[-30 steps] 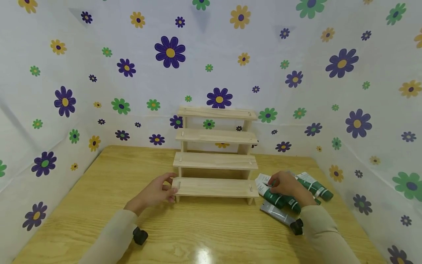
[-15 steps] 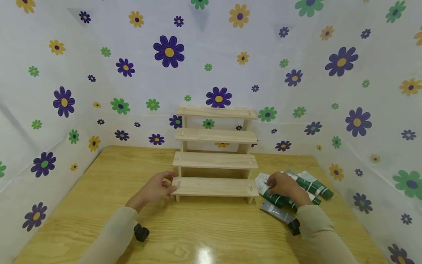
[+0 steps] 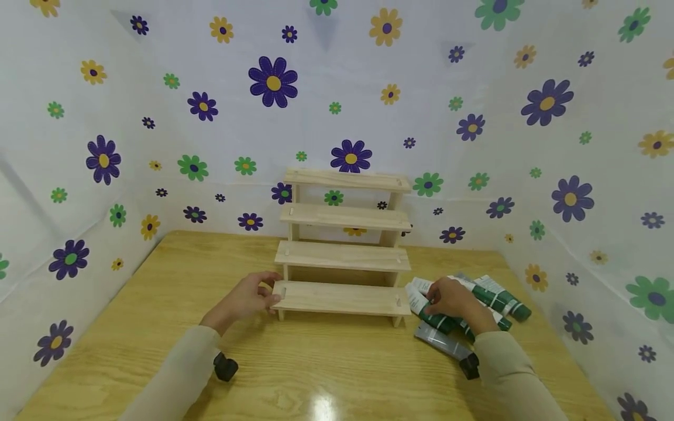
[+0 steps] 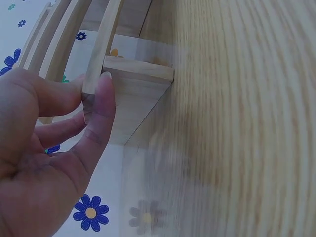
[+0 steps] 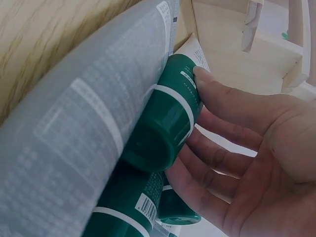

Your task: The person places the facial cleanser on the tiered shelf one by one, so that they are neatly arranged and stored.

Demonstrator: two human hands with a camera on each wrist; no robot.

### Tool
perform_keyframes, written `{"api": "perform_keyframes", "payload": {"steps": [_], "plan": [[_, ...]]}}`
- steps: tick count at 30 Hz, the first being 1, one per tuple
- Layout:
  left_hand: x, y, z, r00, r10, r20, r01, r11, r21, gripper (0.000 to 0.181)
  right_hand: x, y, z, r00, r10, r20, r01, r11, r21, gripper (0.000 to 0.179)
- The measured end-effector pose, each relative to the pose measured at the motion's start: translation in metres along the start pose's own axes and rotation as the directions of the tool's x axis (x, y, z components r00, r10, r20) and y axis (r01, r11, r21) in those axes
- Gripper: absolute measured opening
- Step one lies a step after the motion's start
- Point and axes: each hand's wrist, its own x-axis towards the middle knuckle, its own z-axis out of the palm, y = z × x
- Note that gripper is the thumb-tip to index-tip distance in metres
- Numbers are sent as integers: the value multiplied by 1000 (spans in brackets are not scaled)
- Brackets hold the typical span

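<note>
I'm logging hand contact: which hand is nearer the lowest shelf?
Left. The left hand pinches the lowest shelf by one end; the right hand grips a tube past the other.

Left hand's (image 4: pixel 49 170) got a wooden board (image 4: pixel 103 42) pinched by its end — thumb one side, finger the other. More boards (image 4: pixel 65 37) alongside, grainy table (image 4: pixel 237 118) close by — plus some flowery cloth (image 4: pixel 91 213).

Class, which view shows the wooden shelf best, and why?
The head view, showing all four levels of the wooden shelf. The left wrist view gives one end, pinched by the left hand; the right wrist view, only a cropped part.
</note>
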Motion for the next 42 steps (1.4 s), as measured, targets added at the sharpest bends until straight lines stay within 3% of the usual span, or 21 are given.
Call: {"api": "perform_keyframes", "payload": {"steps": [10,20,25,42], "plan": [[-1,2,-1,1000,12,-11,-11,999,41,48,0,-2,-1,999,-47,26,47,999,11,25],[-4,3,0,999,42,2,-42,999,21,50,0,0,2,997,9,76,-14,998,59,27],[-4,1,0,1000,17,-7,-17,1000,11,51,-1,2,1,998,-11,69,4,995,101,28],[-2,1,-1,999,-11,-40,11,1000,-6,48,-1,2,-14,997,73,1,-73,991,111,37]]}}
